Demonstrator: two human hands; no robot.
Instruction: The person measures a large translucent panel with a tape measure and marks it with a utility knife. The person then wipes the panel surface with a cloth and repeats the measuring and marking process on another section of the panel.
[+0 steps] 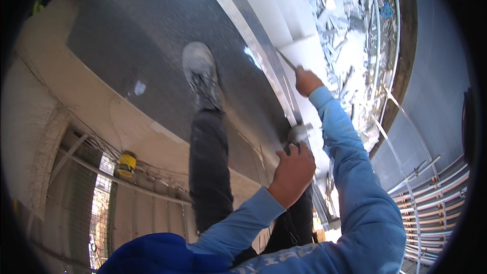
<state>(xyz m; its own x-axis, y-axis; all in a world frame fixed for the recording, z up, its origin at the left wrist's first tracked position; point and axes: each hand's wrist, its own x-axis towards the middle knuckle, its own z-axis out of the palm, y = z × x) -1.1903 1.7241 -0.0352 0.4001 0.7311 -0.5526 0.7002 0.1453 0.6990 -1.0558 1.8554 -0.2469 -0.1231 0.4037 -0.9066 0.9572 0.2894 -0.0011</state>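
Note:
My right hand (pixel 307 81) is closed around a slim dark hand tool (pixel 287 61). Its thin end points up and left, against or just over the white ledge (pixel 299 50) beside a pale metal strip (pixel 253 38). Whether the tip touches cannot be told, and the tool's exact kind is unclear. Lower down, my left hand (pixel 294 175) holds nothing; its fingers are apart and bent, over my right leg near the knee. Just beyond those fingers is my right shoe (pixel 299 133), partly hidden.
My left shoe (pixel 200 68) stands on a dark, smooth slab (pixel 142 35). Right of the ledge, broken white debris (pixel 342 35) lies lower down, beside pale pipes (pixel 376 30). A yellow bucket (pixel 127 165) sits at lower left near a rail. Stacked bars (pixel 436 203) fill the lower right.

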